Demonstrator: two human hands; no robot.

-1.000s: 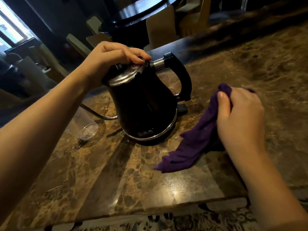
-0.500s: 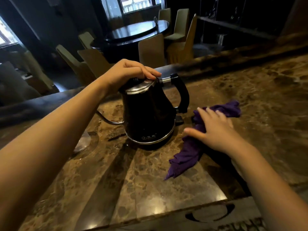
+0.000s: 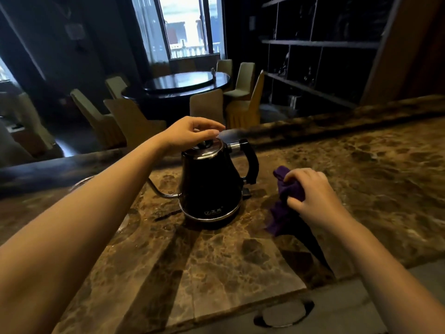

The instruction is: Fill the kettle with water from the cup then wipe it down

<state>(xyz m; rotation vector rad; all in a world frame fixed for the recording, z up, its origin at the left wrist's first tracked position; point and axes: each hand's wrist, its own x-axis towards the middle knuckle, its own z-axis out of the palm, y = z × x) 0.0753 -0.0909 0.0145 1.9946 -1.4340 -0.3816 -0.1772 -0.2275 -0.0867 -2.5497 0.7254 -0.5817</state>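
Note:
A black electric kettle (image 3: pixel 209 184) with a steel lid, a thin gooseneck spout on its left and a black handle on its right stands on the brown marble counter (image 3: pixel 240 261). My left hand (image 3: pixel 190 133) arches over the lid with loosely curved fingers; the lid knob shows beneath the palm and the hand grips nothing. To the right of the kettle, my right hand (image 3: pixel 310 196) is bunched around a purple cloth (image 3: pixel 286 189), whose lower end trails on the counter. The cup is hidden behind my left forearm.
A raised ledge (image 3: pixel 313 126) runs along the counter's far side. Beyond it stand a round dark dining table (image 3: pixel 185 83) with several chairs and dark shelves (image 3: pixel 320 44). A round cut-out (image 3: pixel 284 314) sits at the near edge.
My right hand has gathered the flat cloth into a bunch and closed on it. My left hand has eased up off the lid. My view has tilted up, and the cup has gone behind my arm.

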